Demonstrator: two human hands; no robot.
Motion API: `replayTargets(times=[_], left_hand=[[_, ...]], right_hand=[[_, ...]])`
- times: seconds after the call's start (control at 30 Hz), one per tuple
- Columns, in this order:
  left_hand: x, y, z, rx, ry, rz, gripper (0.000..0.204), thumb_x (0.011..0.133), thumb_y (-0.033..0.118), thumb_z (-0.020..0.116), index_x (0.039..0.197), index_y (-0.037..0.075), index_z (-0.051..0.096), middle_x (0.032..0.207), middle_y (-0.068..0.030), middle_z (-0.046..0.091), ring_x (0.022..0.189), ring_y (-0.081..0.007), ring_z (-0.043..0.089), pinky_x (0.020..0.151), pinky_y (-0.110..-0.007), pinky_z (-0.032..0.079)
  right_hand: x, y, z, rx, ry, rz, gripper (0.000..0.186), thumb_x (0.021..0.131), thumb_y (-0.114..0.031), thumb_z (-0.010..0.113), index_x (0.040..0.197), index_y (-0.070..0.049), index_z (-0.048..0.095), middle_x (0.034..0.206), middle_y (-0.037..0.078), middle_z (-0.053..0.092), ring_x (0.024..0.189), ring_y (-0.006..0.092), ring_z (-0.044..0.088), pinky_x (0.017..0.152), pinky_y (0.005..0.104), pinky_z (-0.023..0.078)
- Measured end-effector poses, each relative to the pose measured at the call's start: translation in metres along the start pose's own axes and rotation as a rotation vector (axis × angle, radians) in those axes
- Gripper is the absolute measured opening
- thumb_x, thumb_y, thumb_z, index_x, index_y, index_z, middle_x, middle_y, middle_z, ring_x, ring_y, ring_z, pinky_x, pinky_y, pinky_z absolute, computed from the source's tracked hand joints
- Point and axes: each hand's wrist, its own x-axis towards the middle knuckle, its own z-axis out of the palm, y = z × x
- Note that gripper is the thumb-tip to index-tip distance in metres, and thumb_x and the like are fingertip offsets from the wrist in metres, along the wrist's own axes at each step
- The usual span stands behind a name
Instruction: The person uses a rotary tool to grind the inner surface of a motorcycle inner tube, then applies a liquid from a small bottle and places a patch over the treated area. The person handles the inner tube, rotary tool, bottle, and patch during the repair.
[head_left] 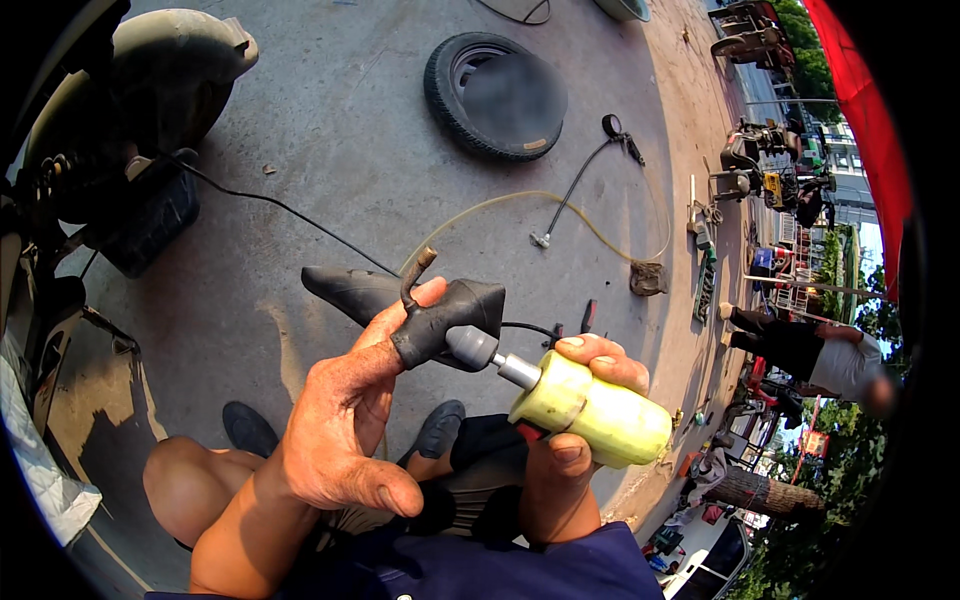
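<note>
Spreading across the scene, the grey floor (330, 130) carries a tyred wheel (470, 128) on its far side. Nearer, at the centre, a black rubber tube (468, 302) is held on the fingers of the left hand (342, 428), its thumb spread clear. To the right, the right hand (562, 472) wraps round a yellow-green power tool (605, 412). Its grey tapered bit (473, 347) is at the tube's right part, seemingly touching; a short brownish valve stem (425, 259) sticks out toward the far side.

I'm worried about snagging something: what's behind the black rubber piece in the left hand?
A black cable and a yellowish hose run in behind the black rubber piece, over grey floor; a dark line emerges on the right. Whether it's the same cable is covered.
</note>
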Motion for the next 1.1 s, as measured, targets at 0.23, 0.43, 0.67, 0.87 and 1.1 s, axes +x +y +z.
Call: replayTargets(times=[0.23,0.43,0.67,0.87,1.1], left_hand=[[0.0,0.004,0.009,-0.077,0.055,-0.065,0.122,0.056,0.065,0.086,0.14,-0.012,0.042,0.154,-0.0222,0.03,0.146,-0.0325,0.025,0.12,-0.046,0.011],[0.001,0.007,0.013,-0.075,0.112,-0.138,0.13,0.055,0.078,0.077,0.142,-0.012,0.04,0.156,-0.0219,0.027,0.147,-0.0322,0.023,0.12,-0.047,0.011],[0.002,0.007,0.01,0.009,0.054,-0.119,0.131,0.058,0.082,0.072,0.142,-0.013,0.039,0.156,-0.022,0.027,0.147,-0.0317,0.022,0.12,-0.046,0.011],[0.001,0.004,0.009,-0.005,0.035,-0.112,0.128,0.061,0.081,0.07,0.142,-0.013,0.038,0.157,-0.0218,0.024,0.147,-0.032,0.023,0.12,-0.046,0.012],[-0.003,0.007,0.012,-0.081,0.08,-0.17,0.129,0.063,0.086,0.062,0.142,-0.012,0.038,0.158,-0.0223,0.024,0.147,-0.0318,0.022,0.12,-0.045,0.012]], right_hand=[[0.001,-0.001,-0.004,0.058,-0.061,-0.006,0.062,0.078,-0.025,0.085,0.124,-0.003,0.048,0.12,0.023,0.056,0.098,0.0262,0.062,0.076,0.0347,0.057],[-0.001,0.002,-0.01,-0.064,-0.111,-0.06,0.061,0.078,-0.026,0.084,0.123,-0.004,0.049,0.121,0.024,0.056,0.101,0.0271,0.062,0.076,0.0348,0.057],[-0.001,0.002,-0.003,-0.045,-0.126,-0.066,0.058,0.08,-0.026,0.082,0.123,-0.006,0.048,0.116,0.021,0.059,0.099,0.0252,0.063,0.086,0.0368,0.054],[0.001,0.001,-0.005,-0.06,-0.06,-0.047,0.062,0.077,-0.029,0.085,0.122,-0.003,0.051,0.119,0.023,0.06,0.106,0.0288,0.062,0.088,0.0404,0.053],[0.002,0.005,-0.005,-0.034,-0.045,-0.055,0.062,0.078,-0.027,0.084,0.123,-0.002,0.049,0.116,0.021,0.059,0.108,0.0288,0.061,0.089,0.0392,0.053]])
